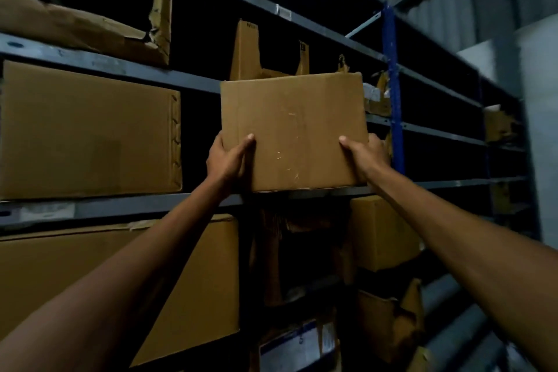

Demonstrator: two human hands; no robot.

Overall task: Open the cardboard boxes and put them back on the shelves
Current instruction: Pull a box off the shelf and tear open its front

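A brown cardboard box (294, 127) with its top flaps standing open sits at the front edge of a dark metal shelf (181, 204), at about head height. My left hand (228, 160) grips its lower left corner, thumb on the front face. My right hand (367, 157) grips the lower right corner the same way. The fingers of both hands are hidden behind the box's sides. Both arms reach up and forward.
A large closed box (87, 133) stands on the same shelf to the left. More boxes fill the shelves below (383, 232) and above (90, 24), some torn. A blue upright post (394, 100) rises just right of the held box.
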